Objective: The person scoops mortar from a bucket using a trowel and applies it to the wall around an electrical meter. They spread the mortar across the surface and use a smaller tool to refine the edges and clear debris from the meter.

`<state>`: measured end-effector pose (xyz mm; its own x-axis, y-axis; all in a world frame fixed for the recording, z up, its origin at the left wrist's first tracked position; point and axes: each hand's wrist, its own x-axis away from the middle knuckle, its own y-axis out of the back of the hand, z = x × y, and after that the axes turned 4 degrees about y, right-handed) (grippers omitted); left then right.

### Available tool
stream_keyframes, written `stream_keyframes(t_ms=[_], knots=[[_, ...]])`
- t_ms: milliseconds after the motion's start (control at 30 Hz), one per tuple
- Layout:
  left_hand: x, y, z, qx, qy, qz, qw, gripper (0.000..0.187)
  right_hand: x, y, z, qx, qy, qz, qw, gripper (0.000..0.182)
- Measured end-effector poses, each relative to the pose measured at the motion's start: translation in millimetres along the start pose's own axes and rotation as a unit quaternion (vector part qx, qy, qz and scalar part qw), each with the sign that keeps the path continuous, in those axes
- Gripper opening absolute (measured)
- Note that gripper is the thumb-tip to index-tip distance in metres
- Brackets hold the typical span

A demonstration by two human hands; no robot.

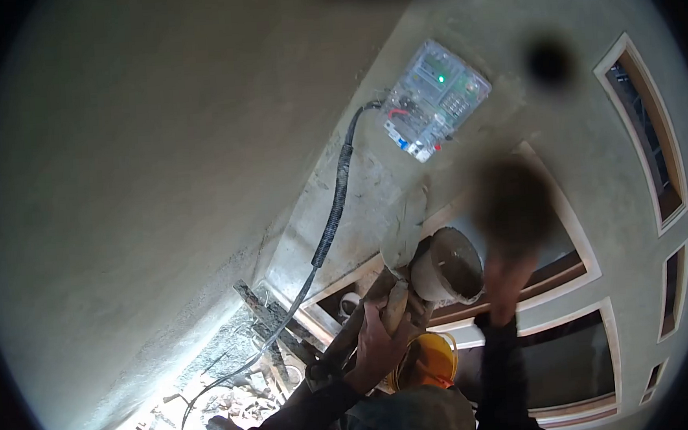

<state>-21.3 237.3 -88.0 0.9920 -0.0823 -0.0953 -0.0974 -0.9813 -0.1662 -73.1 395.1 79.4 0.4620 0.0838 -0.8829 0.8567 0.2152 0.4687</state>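
Observation:
My left hand [379,343] is closed around the wooden handle of a trowel [405,231], whose blade points up along the wall. Raised to the right is my right hand [508,280]; a dark blurred spot covers its fingers, so their state and anything in them are hidden. A grey mortar-stained bucket [446,268] stands between the two hands. Below it is a yellow bucket [435,359] with orange-brown inside. On the wall above the trowel sits a clear-covered electric meter box [439,99] with a green light.
A black cable [336,207], partly in ribbed conduit, hangs from the meter box to the lower left. Wooden scaffold poles [276,329] stand beside my left arm, with bright rubble [229,403] far below. Framed window openings [569,359] line the wall at right.

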Motion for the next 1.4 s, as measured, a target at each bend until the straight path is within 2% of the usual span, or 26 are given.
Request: stream_keyframes(t_ms=[100, 167, 267, 333, 467, 533, 667, 733, 767, 833, 967, 1033, 1067, 1133, 1167, 1233, 1400], knots=[[0, -2, 3, 0.016, 0.008, 0.006, 1.000, 0.048, -97, 8, 15, -0.017, 0.033, -0.025, 0.999, 0.027], [0, -2, -1, 0.008, -0.001, -0.006, 1.000, 0.048, -152, 0, 1, -0.022, 0.095, -0.024, 0.995, 0.025], [0, -4, -1, 0.013, 0.004, -0.010, 1.000, 0.047, -213, -15, -1, -0.035, 0.126, 0.017, 0.991, 0.025], [2, -5, 2, 0.027, 0.018, -0.006, 0.999, 0.047, -240, -30, -16, -0.036, 0.147, 0.077, 0.986, 0.027], [4, -2, -4, 0.027, 0.032, 0.001, 0.999, 0.046, -269, -54, -31, -0.044, 0.180, 0.134, 0.974, 0.028], [4, 0, -5, 0.018, 0.030, -0.001, 0.999, 0.046, -280, -63, -36, -0.053, 0.170, 0.212, 0.961, 0.026], [4, 1, -4, 0.030, 0.007, -0.001, 1.000, 0.044, -311, -71, -27, -0.040, 0.197, 0.277, 0.940, 0.025], [4, 1, -3, 0.033, 0.003, -0.003, 0.999, 0.043, -330, -75, -16, 0.010, 0.219, 0.355, 0.909, 0.025], [4, 1, -2, 0.034, 0.002, -0.002, 0.999, 0.043, -340, -78, -9, 0.008, 0.220, 0.355, 0.909, 0.025], [3, 0, 1, 0.036, 0.002, -0.004, 0.999, 0.043, -356, -85, 14, 0.132, 0.237, 0.413, 0.869, 0.029], [3, -2, 6, 0.033, -0.014, -0.013, 0.999, 0.043, -380, -107, 31, 0.161, 0.240, 0.440, 0.850, 0.033], [2, 1, 6, 0.031, -0.013, -0.014, 0.999, 0.043, -380, -116, 58, 0.187, 0.117, 0.496, 0.840, 0.035], [2, 2, 5, 0.026, 0.000, -0.002, 1.000, 0.046, -380, -122, 66, 0.185, 0.119, 0.497, 0.839, 0.035], [1, 4, 6, 0.021, 0.015, 0.008, 1.000, 0.049, -379, -133, 79, 0.266, 0.090, 0.493, 0.823, 0.034], [2, 3, 8, 0.025, 0.005, 0.003, 1.000, 0.046, -383, -143, 77, 0.264, 0.090, 0.495, 0.823, 0.034], [1, 3, 12, 0.029, -0.002, -0.003, 1.000, 0.043, -395, -167, 71, 0.337, 0.117, 0.526, 0.772, 0.032], [-2, 6, 16, 0.024, -0.017, -0.009, 1.000, 0.043, -394, -185, 58, 0.286, 0.111, 0.527, 0.792, 0.029]])
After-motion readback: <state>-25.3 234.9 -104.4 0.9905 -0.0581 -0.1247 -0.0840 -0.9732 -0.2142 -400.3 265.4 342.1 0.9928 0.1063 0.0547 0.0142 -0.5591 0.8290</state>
